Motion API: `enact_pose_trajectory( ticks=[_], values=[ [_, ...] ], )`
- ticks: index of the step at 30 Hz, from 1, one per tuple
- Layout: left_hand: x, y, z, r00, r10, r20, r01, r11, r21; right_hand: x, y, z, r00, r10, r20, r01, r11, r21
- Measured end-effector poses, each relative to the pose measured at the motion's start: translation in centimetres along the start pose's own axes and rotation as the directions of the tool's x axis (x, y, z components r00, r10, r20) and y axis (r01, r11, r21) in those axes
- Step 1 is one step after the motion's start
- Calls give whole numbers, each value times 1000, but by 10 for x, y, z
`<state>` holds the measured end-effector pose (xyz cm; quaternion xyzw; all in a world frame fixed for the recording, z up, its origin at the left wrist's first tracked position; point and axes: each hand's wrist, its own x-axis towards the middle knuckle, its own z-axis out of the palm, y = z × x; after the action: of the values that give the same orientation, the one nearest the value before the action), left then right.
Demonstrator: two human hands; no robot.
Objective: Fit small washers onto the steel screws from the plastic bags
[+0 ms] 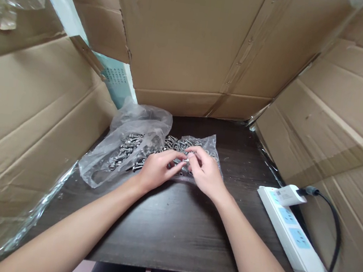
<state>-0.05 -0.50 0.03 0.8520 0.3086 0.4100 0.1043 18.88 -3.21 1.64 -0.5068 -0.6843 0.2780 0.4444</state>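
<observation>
Between my two hands is a small shiny metal bolt (185, 160), held just above the hardware on the table. My left hand (159, 167) pinches it from the left with thumb and forefinger. From the other side, my right hand (206, 174) closes its thumb and fingers on the bolt's right end; whether a nut or washer is there I cannot tell. Behind and left of the hands, many loose metal bolts (125, 151) lie on and under a clear plastic bag (118, 127). More metal fasteners rest on a second clear bag (210, 143), partly hidden by my right hand.
The dark wooden table (168, 228) is enclosed by cardboard walls (195, 39) at the back and both sides. A white power strip (298, 242) lies along the right edge, with a white adapter (289, 195) and a black cable (337, 230) plugged in.
</observation>
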Motion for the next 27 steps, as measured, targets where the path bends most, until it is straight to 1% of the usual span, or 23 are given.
enact_pose_trajectory(
  ticks=[1, 3, 6, 8, 10, 12, 13, 15, 17, 18, 20, 22, 23, 25, 27],
  values=[
    [0, 0, 0, 1000, -6, -2, 6, 1000, 4, 0, 0, 0, 1000, 7, -22, -8, 1000, -24],
    [0, 0, 0, 1000, -20, -13, 20, 1000, 9, 0, 1, -1, 999, -1, -37, 1, 1000, 8],
    [0, 0, 0, 1000, -23, -17, 23, 1000, -2, 0, 0, 0, 999, -32, 19, 29, 992, 127],
    [0, 0, 0, 1000, -15, -16, 15, 1000, -7, 0, 0, -1, 1000, -21, 19, 19, 996, 91],
    [0, 0, 0, 1000, -14, -15, 14, 1000, -2, 0, 0, -1, 999, 12, -31, -12, 1000, -2],
    [0, 1, -1, 1000, -15, -18, 15, 1000, 5, 1, -1, -2, 997, 23, -69, -24, 1000, -15],
    [0, 0, -1, 1000, -14, -20, 14, 1000, 6, 1, -1, -2, 998, 14, -63, -13, 1000, 22],
    [0, 0, 0, 1000, -13, -19, 13, 1000, 0, 1, -1, -2, 1000, -12, -12, 13, 992, 129],
    [-1, 0, 0, 1000, -5, -8, 5, 1000, -9, 1, -1, -1, 999, -13, 29, 8, 986, 166],
    [-1, 0, 0, 1000, -1, -2, 1, 1000, -9, 1, -1, -1, 1000, 2, 19, -5, 990, 143],
    [0, 0, 1, 1000, 4, 6, -4, 1000, 0, 1, 0, -2, 998, 38, -47, -35, 998, 59],
    [2, 1, 1, 1000, -3, 1, 3, 1000, 12, 0, -1, -3, 995, 37, -90, -34, 999, 29],
    [2, 1, 1, 1000, -8, -3, 8, 1000, 13, 0, -2, -3, 997, 20, -73, -17, 999, 51],
    [1, -1, 1, 1000, -14, -4, 14, 1000, -1, 0, -3, -3, 999, -33, 4, 32, 994, 104],
    [-3, -3, 0, 1000, -25, 10, 25, 1000, -17, -1, -4, -2, 996, -68, 64, 60, 992, 113]
  ],
)
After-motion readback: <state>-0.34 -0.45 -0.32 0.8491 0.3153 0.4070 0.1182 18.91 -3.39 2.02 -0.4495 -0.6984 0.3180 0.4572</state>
